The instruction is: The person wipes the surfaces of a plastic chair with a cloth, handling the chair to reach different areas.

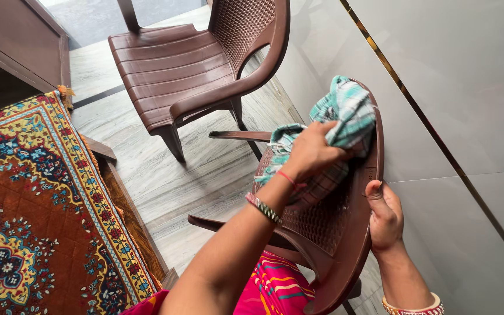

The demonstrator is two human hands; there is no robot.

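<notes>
The left hand (310, 153) is bunched around a green-and-white checked cloth (345, 119), pressing it against the perforated back of the near brown plastic chair (345, 233). The right hand (385, 216) clasps the chair's right edge, thumb on the rim, steadying it. A second brown chair (188, 64) stands farther off, a patterned rug (30, 198) at left. Firm strokes along the lattice suit this wiping best, probably with the cloth refolded to a clean face; dirt is not discernible here
</notes>
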